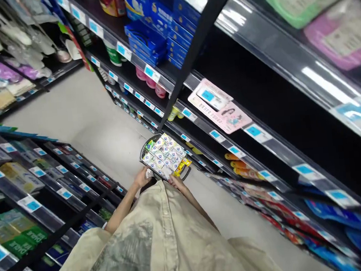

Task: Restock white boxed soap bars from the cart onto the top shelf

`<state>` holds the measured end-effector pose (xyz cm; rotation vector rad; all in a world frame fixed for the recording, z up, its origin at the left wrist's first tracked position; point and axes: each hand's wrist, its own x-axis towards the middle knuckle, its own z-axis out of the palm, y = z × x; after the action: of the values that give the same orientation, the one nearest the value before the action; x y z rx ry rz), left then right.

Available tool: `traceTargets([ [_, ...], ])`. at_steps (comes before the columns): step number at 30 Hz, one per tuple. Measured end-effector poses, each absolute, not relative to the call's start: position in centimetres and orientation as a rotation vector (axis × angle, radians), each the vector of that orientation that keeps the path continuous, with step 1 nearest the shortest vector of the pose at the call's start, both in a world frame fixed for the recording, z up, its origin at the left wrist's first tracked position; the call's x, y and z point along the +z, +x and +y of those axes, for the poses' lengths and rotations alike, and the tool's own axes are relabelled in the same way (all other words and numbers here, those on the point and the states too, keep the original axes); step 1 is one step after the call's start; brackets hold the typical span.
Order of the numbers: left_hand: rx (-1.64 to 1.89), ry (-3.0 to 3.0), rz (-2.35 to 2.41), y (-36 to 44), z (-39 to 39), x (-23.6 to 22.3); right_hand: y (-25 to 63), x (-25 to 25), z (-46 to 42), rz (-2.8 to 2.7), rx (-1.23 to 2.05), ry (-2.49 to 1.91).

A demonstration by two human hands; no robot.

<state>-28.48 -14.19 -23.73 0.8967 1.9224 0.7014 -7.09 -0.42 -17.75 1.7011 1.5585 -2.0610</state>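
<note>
Low in front of my body is a dark shopping basket with a curved handle. Across its top lies a white pack printed with a repeated blue and yellow pattern. A yellow packet shows at its right side, and something green lies at the far left corner. My left hand is closed at the near left corner, by a small silvery-white thing; its exact grip is too small to tell. At the near edge of the pack, my right hand has its fingers closed on that edge.
Tall shelves with price tags run along the right, holding blue boxes and orange packages. On the left, another shelf carries green boxes. Pale floor lies between them.
</note>
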Motion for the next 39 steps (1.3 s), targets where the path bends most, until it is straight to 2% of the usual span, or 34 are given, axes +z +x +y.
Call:
traceTargets([
  [4,0.686,1.253,1.68,-27.7,-11.3,-22.2,-7.0,-18.3,-1.8,1.15,-2.297,1.629],
  [8,0.683,1.416,1.589,-24.3,-12.1,-19.1,-7.1,-17.7,-2.2,1.054,-2.533,1.474],
  [12,0.882,1.377,1.726,-20.5,-13.6,-16.2,-6.2,-15.3,-2.6,1.118,-2.73,1.298],
  [16,1.043,1.083,1.75,-17.5,-13.5,-13.1,-2.4,-12.5,-3.1,1.19,-2.858,1.23],
  [21,1.123,0.829,1.527,-13.9,-12.0,-9.2,5.3,-10.3,-3.5,1.247,-2.991,1.56],
  [27,1.032,0.85,1.581,-7.3,-11.5,-6.4,12.6,-8.3,-4.4,1.452,-2.996,1.667],
  [33,1.16,0.705,1.325,-0.1,-11.0,-4.4,16.8,-5.7,-6.1,1.506,-2.915,2.243],
  [39,1.126,0.936,1.08,2.6,-8.4,-0.6,19.2,-1.6,-6.7,1.605,-2.932,2.693],
])
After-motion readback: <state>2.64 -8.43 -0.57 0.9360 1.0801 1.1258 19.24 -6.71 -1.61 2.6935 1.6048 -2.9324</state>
